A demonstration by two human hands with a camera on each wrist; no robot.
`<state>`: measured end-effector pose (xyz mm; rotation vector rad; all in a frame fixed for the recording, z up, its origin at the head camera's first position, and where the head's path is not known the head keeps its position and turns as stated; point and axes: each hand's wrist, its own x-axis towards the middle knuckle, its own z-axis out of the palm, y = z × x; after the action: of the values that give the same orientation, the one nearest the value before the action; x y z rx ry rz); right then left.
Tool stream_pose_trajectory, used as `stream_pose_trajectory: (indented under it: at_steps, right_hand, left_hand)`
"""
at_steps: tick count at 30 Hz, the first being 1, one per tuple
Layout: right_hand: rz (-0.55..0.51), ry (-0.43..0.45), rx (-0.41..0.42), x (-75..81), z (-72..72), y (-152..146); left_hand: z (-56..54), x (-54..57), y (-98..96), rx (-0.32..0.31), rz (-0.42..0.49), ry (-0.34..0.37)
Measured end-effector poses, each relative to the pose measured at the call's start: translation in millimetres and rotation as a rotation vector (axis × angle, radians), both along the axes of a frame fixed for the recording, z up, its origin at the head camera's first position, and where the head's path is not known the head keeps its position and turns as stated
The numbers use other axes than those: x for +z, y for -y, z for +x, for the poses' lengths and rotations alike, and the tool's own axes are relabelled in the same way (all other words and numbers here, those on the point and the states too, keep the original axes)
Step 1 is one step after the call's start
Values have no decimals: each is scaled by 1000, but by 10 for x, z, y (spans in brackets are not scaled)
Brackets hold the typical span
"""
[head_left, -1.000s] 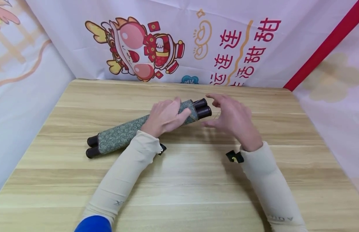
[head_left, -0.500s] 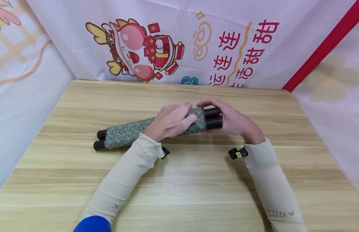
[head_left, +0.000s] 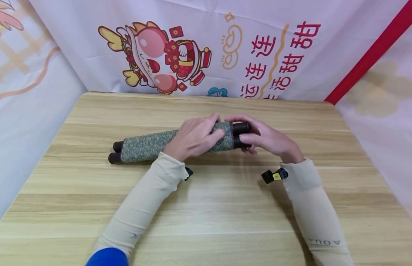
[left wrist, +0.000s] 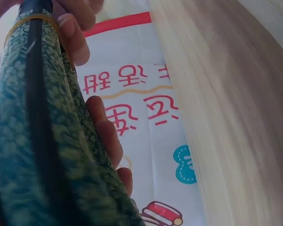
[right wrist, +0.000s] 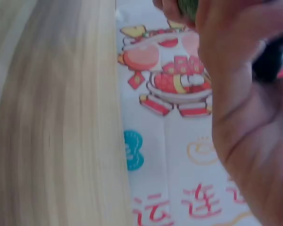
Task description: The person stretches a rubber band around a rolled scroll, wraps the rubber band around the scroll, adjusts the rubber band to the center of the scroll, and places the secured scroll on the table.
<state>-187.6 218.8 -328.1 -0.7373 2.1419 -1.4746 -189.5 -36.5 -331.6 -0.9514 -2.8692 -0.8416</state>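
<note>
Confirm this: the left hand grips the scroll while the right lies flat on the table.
No: the head view shows the right hand curled around one end of the scroll, not flat on the table. The left hand does grip it.

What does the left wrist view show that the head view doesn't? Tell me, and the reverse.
Only the left wrist view plainly shows a dark stripe along the scroll, a tan band round it, and three fingertips of the left hand curled at its edge.

Only the head view shows the cream sleeves, black wrist devices, the scroll's left rod ends and the cartoon dragon's face.

Both share scroll, left hand, right hand, wooden table and red lettering.
</note>
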Motion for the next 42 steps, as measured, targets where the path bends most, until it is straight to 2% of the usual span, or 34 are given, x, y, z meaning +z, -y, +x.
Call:
stream_pose_trajectory:
  at_steps: [4, 6, 8, 11, 13, 16, 21, 23, 30, 38, 42]
  right_hand:
    - [135, 39, -259, 31, 36, 183]
    - [194, 10, -353, 40, 58, 268]
    - [245, -25, -425, 51, 94, 331]
    - [292, -78, -489, 61, 139, 385]
    - [309, -96, -507, 58, 151, 400]
    - [314, -101, -511, 39, 139, 397]
    - [298, -99, -515, 22, 109, 372]
    - [288, -100, -522, 19, 104, 369]
    - [245, -129, -565, 11, 120, 376]
    - [213, -127, -584, 8, 115, 360]
    - [206, -120, -581, 9, 126, 365]
  left_hand:
    - [-22, -29, -32, 1, -78, -33]
    - [-22, -47, -62, -6, -105, -77]
    - [-12, -61, -91, -13, -134, -136]
    - [-12, -74, -118, -33, -151, -190]
    - [-24, -76, -115, -51, -164, -195]
    - [-59, -71, -86, -95, -150, -158]
    - [-105, -51, -30, -152, -77, -84]
    - [-109, -47, -21, -158, -63, -83]
    - [-55, -66, -93, -131, -127, -192]
    - [-73, -33, -80, -131, -60, -139]
    - [-55, -26, -74, -115, -90, -136]
